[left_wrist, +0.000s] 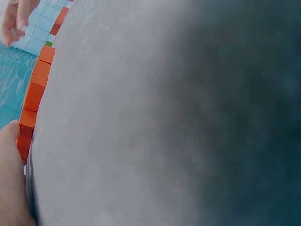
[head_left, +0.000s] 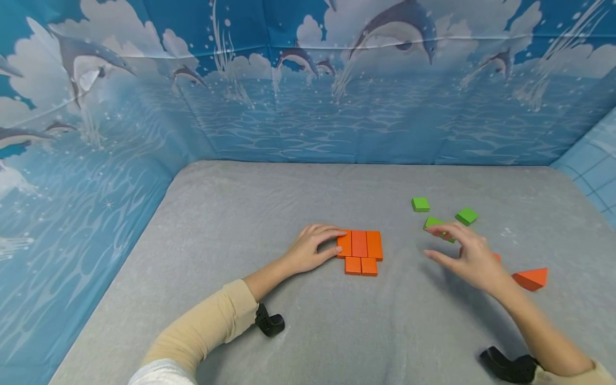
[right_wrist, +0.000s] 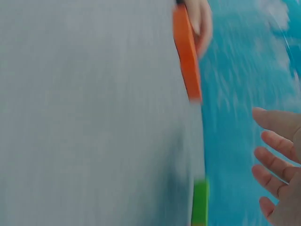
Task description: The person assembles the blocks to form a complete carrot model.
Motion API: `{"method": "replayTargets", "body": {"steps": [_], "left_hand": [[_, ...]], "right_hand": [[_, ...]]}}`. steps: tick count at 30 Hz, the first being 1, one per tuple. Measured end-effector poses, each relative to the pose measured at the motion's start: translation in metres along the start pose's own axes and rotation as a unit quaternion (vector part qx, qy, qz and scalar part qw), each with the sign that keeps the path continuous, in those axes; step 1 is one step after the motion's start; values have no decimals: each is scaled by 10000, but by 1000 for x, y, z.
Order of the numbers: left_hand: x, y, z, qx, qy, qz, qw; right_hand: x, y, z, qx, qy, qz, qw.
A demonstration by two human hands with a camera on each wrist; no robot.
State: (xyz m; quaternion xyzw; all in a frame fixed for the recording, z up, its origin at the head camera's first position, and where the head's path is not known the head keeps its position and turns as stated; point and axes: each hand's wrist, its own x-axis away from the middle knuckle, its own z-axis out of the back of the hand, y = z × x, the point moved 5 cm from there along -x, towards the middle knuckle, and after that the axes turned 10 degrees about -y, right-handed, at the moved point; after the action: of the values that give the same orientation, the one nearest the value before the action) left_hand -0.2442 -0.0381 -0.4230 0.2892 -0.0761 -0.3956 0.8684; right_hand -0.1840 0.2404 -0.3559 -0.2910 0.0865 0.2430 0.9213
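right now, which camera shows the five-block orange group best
The head view: it shows the orange group from above, with all five blocks distinguishable. The left wrist view catches it nearly edge-on at the picture's left; the right wrist view, blurred and nearly edge-on.

Mid-counter [head_left: 308, 326], three blocks [head_left: 359, 244] lie side by side behind two others [head_left: 353, 266]; rightward, tiles [head_left: 420, 204] lie nearer the far edge, a wedge [head_left: 531, 278] nearer the right edge.

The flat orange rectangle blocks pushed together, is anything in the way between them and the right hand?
No, nothing visible. In the head view, only bare grey cloth lies between the right hand and those flat orange blocks. The square green blocks are near and beyond that hand, outside that gap.
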Motion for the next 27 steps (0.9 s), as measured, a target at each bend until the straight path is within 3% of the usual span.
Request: {"method": "replayTargets", "body": {"steps": [5,12,23,27], "left_hand": [[0,-1,-1,-75,26,2,10000],[0,-2,-1,5,6,30,10000],[-1,-1,0,-76,-10,56,10000],[-1,-1,0,-63,-30,79,9999]], "right_hand": [[30,40,24,21,99,-449,9989],[58,80,35,404,-155,-1083,9932],[68,96,30,897,-574,-1652,9805],[69,96,31,925,-590,-1612,9808]]}}
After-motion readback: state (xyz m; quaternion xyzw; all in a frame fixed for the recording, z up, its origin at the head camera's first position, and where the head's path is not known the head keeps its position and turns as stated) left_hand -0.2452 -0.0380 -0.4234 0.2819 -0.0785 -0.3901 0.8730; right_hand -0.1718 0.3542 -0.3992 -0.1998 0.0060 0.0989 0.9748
